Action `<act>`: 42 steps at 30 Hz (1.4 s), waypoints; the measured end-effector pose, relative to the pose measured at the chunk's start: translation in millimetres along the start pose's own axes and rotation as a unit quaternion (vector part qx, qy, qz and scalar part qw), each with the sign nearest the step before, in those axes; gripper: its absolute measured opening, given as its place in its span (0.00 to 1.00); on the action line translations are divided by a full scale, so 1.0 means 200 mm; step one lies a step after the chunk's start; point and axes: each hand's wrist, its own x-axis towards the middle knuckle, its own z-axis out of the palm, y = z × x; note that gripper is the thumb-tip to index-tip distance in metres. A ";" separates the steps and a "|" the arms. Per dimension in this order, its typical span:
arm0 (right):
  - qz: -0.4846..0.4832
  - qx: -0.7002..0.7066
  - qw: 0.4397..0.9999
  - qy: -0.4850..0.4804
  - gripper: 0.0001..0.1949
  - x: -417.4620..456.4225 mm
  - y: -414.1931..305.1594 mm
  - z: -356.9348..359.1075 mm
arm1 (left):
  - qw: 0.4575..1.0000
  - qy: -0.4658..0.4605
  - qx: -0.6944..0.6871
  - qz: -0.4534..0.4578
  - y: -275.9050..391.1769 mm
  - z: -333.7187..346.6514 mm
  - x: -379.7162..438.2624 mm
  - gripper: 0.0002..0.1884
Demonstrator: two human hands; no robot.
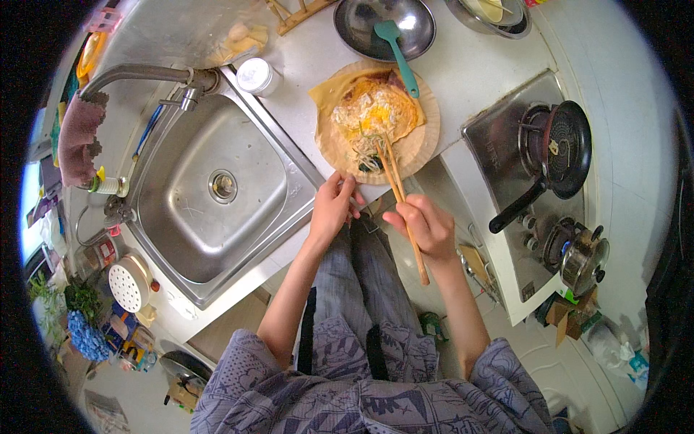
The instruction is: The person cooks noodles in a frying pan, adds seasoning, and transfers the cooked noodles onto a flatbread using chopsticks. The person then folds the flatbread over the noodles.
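Note:
A pair of wooden chopsticks (398,187) is in my right hand (423,225), their tips in a small heap of bean sprouts (370,146). Dark greens (370,164) lie beside the sprouts. Under this food is round parchment paper (431,116) with a pleated rim, near the counter's front edge. A thin flatbread or pancake with egg (374,106) spreads over its far part. My left hand (336,200) rests at the near left rim of the paper, by the counter edge, with no object visible in it. A teal silicone spatula (398,51) leans from a metal bowl (352,21) onto the flatbread.
A steel sink (184,206) with a faucet (146,73) lies left, and a white-lidded jar (255,76) stands beside it. On the right hob (499,141) sit a frying pan (572,149) and a lidded pot (583,263); a blue flame burns by the pot.

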 end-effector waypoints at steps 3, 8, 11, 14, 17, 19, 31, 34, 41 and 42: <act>0.014 -0.022 0.999 -0.022 0.16 0.03 0.03 0.05 | 1.000 0.000 0.000 0.000 0.00 0.00 0.01 0.17; 0.016 -0.028 0.999 -0.039 0.15 0.04 0.06 0.10 | 1.000 -0.004 -0.007 -0.003 0.00 0.00 0.01 0.17; -0.004 -0.027 0.999 -0.034 0.15 0.05 0.08 0.10 | 1.000 -0.009 -0.008 0.008 -0.02 -0.01 0.01 0.17; -0.016 -0.013 1.000 -0.014 0.16 0.03 0.10 0.09 | 1.000 -0.008 -0.012 0.002 0.00 0.00 0.00 0.17; -0.012 -0.022 0.999 -0.019 0.16 0.02 0.10 0.08 | 1.000 -0.010 -0.014 0.003 -0.02 -0.01 0.01 0.17; 0.001 -0.036 0.998 -0.045 0.15 0.03 0.09 0.05 | 1.000 -0.011 -0.011 -0.001 -0.01 -0.01 0.01 0.17; -0.062 -0.069 0.995 -0.034 0.13 0.04 0.09 0.08 | 1.000 -0.012 0.000 -0.002 -0.01 -0.01 0.01 0.17; -0.106 -0.084 0.991 0.001 0.14 0.02 0.07 0.05 | 1.000 -0.011 0.001 -0.001 -0.01 -0.01 0.01 0.17; -0.093 -0.036 0.995 0.003 0.13 -0.06 0.03 -0.02 | 0.984 0.012 0.180 0.001 0.08 -0.02 -0.05 0.15; -0.067 -0.022 0.997 0.012 0.13 -0.06 0.03 -0.02 | 0.959 0.066 0.272 0.038 0.15 -0.02 -0.09 0.14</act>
